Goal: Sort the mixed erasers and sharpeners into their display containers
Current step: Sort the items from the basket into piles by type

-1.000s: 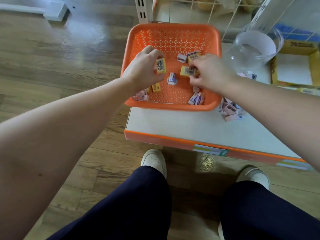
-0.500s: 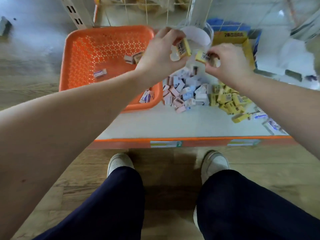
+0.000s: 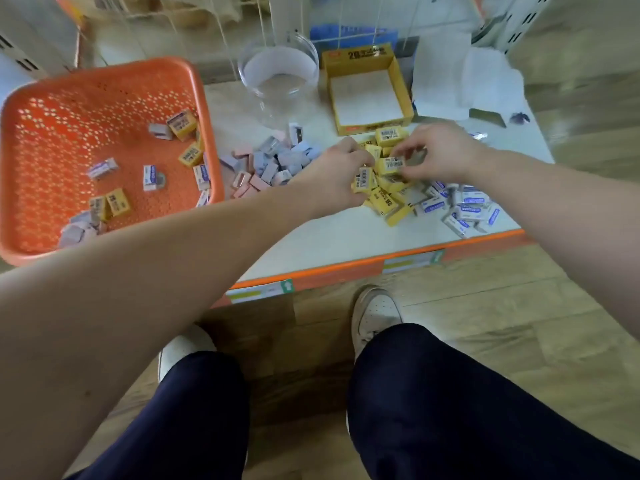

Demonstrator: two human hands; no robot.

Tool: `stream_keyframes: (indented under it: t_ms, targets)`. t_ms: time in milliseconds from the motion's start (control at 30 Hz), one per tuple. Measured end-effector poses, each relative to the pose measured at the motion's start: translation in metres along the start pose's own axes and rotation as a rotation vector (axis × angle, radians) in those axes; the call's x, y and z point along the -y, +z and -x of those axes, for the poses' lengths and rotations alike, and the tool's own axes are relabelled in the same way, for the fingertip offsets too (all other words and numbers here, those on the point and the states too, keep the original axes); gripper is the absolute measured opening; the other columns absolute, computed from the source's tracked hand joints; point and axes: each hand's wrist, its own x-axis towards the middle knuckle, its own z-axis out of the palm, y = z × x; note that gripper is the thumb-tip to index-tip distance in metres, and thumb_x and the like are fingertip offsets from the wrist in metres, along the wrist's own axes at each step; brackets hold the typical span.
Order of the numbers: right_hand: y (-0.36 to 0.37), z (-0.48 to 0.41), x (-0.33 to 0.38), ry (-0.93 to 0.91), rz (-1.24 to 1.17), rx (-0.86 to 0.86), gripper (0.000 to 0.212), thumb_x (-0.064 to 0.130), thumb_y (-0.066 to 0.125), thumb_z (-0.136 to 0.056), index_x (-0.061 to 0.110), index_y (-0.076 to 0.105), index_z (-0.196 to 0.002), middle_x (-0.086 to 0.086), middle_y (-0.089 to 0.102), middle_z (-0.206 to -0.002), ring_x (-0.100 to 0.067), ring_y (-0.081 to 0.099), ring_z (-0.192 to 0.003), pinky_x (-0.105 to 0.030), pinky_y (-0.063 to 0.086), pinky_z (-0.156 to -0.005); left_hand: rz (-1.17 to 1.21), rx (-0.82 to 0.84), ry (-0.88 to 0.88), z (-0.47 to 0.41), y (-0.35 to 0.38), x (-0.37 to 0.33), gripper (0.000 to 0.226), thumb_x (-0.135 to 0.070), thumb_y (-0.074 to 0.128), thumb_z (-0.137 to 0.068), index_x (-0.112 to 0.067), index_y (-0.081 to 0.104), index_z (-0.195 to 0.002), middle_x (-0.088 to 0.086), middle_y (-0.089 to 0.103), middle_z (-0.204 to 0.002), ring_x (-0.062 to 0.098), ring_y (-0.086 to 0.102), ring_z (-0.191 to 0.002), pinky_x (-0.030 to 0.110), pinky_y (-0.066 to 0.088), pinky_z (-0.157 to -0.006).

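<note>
Yellow erasers (image 3: 382, 199) lie heaped near the middle of the table (image 3: 311, 237), and both hands work right over that heap. The left hand (image 3: 337, 173) pinches one of them at its fingertips. The right hand (image 3: 441, 154) pinches another, barcode up, its long axis roughly parallel to the table's near edge. Just beyond the heap, toward the far edge, stands the open yellow box (image 3: 360, 57), with nothing visible inside. It lies almost straight ahead of the right hand, which I judge the nearer. Left of the heap sit pink and lilac sharpeners (image 3: 270, 161), with the clear jar (image 3: 280, 74) behind them. White-and-blue erasers (image 3: 465, 206) lie toward the near right corner. At the left edge, the orange basket (image 3: 69, 133) holds a mixed remainder.
</note>
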Motion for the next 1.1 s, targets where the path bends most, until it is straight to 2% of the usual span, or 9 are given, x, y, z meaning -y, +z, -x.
stream_keyframes:
  t_ms: [67,167,333,433,533,633,833,967,1100]
  targets:
    - [-0.001,0.002,-0.002,0.019,-0.055,0.036,0.035,0.026,0.071,-0.08,0.02,0.066,-0.114,0.009,0.051,-0.084,-0.013,0.05,-0.089,-0.024,0.04,-0.079,-0.002,0.029,-0.019,-0.005,0.007,-0.004,0.05,-0.025,0.066,-0.083,-0.019,0.051,-0.13,0.003,0.043,-0.126,0.022,0.054,-0.102,0.034,0.047,-0.087]
    - [0.0,0.0,-0.004,0.053,-0.129,0.094,0.035,0.028,0.073,-0.078,0.024,0.066,-0.113,0.004,0.056,-0.095,-0.014,0.052,-0.091,-0.026,0.043,-0.081,0.001,0.054,-0.044,-0.008,0.012,-0.007,0.049,-0.028,0.068,-0.08,-0.021,0.052,-0.126,0.003,0.047,-0.126,0.023,0.053,-0.105,0.042,0.048,-0.089]
    - [0.0,-0.004,-0.007,0.072,-0.177,0.126,0.032,0.03,0.076,-0.075,0.029,0.066,-0.106,0.003,0.054,-0.101,-0.013,0.051,-0.094,-0.024,0.037,-0.077,-0.009,0.071,-0.01,-0.003,0.014,0.0,0.054,-0.032,0.072,-0.078,-0.019,0.049,-0.125,0.003,0.053,-0.122,0.016,0.051,-0.096,0.029,0.042,-0.084]
    - [0.0,-0.004,-0.009,0.06,-0.146,0.103,0.034,0.029,0.077,-0.074,0.025,0.068,-0.106,0.002,0.055,-0.104,-0.011,0.048,-0.094,-0.024,0.034,-0.077,0.017,0.055,-0.027,0.002,0.02,0.0,0.053,-0.034,0.074,-0.077,-0.015,0.049,-0.12,0.003,0.053,-0.119,0.019,0.053,-0.096,0.029,0.039,-0.081]
    - [0.005,-0.008,-0.006,0.048,-0.073,0.072,0.037,0.031,0.075,-0.076,0.021,0.068,-0.112,-0.002,0.061,-0.113,-0.013,0.05,-0.097,-0.023,0.034,-0.078,0.085,0.052,-0.037,0.01,0.029,-0.002,0.049,-0.03,0.075,-0.077,-0.014,0.044,-0.112,0.001,0.046,-0.109,0.017,0.047,-0.089,0.029,0.039,-0.079]
    - [0.003,-0.015,0.001,0.05,-0.027,0.077,0.038,0.034,0.075,-0.075,0.021,0.069,-0.111,-0.002,0.063,-0.112,-0.012,0.049,-0.094,-0.022,0.035,-0.077,0.113,0.019,-0.053,0.015,0.034,-0.003,0.05,-0.03,0.076,-0.076,-0.017,0.037,-0.104,-0.003,0.037,-0.103,0.016,0.044,-0.086,0.028,0.036,-0.081]
    - [0.008,-0.016,0.008,0.016,0.056,0.003,0.043,0.041,0.071,-0.077,0.022,0.065,-0.116,-0.002,0.064,-0.109,-0.019,0.056,-0.099,-0.025,0.04,-0.075,0.173,-0.012,-0.063,0.02,0.037,0.001,0.053,-0.033,0.079,-0.073,-0.017,0.033,-0.093,-0.002,0.039,-0.094,0.017,0.042,-0.078,0.024,0.023,-0.058]
    - [0.004,-0.017,0.012,0.018,0.006,-0.035,0.045,0.048,0.07,-0.075,0.022,0.063,-0.112,-0.001,0.062,-0.102,-0.019,0.055,-0.095,-0.03,0.044,-0.078,0.224,-0.019,-0.052,0.024,0.035,0.002,0.051,-0.032,0.079,-0.073,-0.016,0.034,-0.092,-0.008,0.04,-0.081,0.016,0.045,-0.075,0.027,0.028,-0.061]
    - [0.002,-0.021,0.027,-0.035,-0.034,-0.164,0.037,0.042,0.063,-0.084,0.019,0.061,-0.112,0.0,0.055,-0.098,-0.019,0.051,-0.1,-0.03,0.041,-0.082,0.255,-0.089,0.024,0.026,0.018,0.004,0.043,-0.028,0.075,-0.078,-0.019,0.036,-0.094,-0.015,0.038,-0.079,0.0,0.044,-0.068,0.022,0.032,-0.062]
